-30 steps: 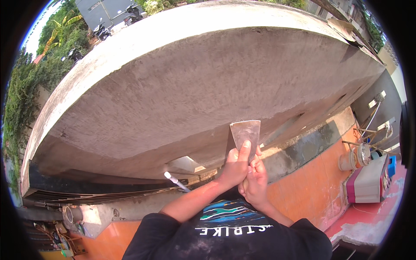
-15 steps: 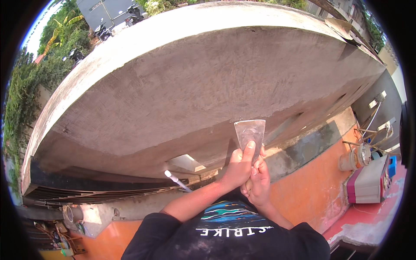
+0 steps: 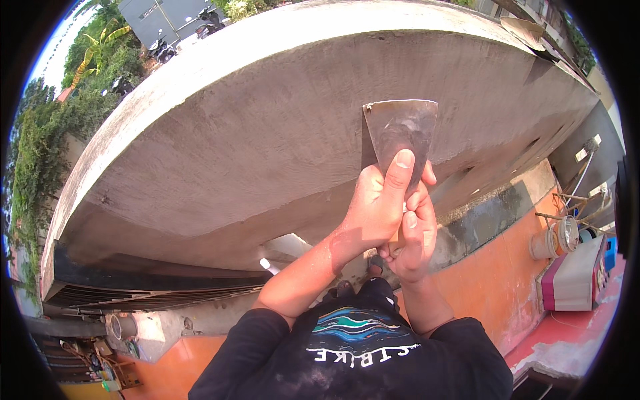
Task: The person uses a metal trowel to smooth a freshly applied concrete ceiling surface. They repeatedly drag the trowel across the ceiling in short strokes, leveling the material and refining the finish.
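Observation:
A wide metal scraper point(image 3: 408, 127) is held up against the grey plastered wall point(image 3: 267, 127), its broad edge pointing up and its shadow falling on the plaster to the left. My left hand point(image 3: 375, 208) grips it, the thumb pressed flat along the lower blade. Just below and to the right, my right hand point(image 3: 415, 243) is closed around the handle, fingers curled close to my left hand. Most of the handle is hidden by both hands.
Orange floor point(image 3: 467, 293) runs below the wall. At right stand a bucket point(image 3: 543, 243) and a white-and-magenta box point(image 3: 570, 277). A dark slatted grille point(image 3: 167, 293) lies low on the left. A white-tipped rod point(image 3: 265, 264) shows beside my left forearm.
Both hands have pushed the scraper up the wall, from its lower part to near the middle. My arms are stretched further out, and my legs now show below.

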Available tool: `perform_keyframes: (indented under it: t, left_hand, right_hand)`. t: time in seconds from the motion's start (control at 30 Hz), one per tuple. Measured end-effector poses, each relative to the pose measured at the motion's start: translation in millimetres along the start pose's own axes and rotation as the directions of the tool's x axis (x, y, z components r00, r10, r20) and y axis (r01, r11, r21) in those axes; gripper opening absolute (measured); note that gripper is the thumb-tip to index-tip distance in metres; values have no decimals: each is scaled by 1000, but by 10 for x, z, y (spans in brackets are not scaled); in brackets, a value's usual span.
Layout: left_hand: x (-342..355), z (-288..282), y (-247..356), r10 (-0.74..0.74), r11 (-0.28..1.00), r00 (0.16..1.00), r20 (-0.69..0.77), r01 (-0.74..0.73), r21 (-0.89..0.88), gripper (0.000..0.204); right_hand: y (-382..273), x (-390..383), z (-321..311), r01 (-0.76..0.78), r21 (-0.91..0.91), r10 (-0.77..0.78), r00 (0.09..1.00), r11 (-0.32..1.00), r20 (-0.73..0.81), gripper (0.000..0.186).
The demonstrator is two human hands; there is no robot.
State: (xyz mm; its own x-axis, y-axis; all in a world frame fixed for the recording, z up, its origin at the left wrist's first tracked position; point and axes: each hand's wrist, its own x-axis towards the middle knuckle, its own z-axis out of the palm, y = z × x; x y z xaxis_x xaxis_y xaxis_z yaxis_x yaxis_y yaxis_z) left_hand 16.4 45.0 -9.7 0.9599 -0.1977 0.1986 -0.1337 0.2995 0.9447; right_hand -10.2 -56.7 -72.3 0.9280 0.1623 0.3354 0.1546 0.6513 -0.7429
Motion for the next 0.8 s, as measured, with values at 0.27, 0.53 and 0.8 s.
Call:
perform_keyframes:
  t: [0.27,0.53,0.8]
  left_hand:
    - [-436,30,-619,-220,974,969,-112,213,-72,54]
    - [-380,-39,-583,-148,989,985,-92,147,-17,55]
    - [-234,52,-255,-94,994,995,-16,93,-50,54]
  right_hand:
    - [116,-604,-156,-257,-26,253,962,966,-102,7]
    - [147,-539,-52,-271,-24,264,950,962,-169,9]
    - [-42,-359,-40,-135,24,136,989,991,-59,8]
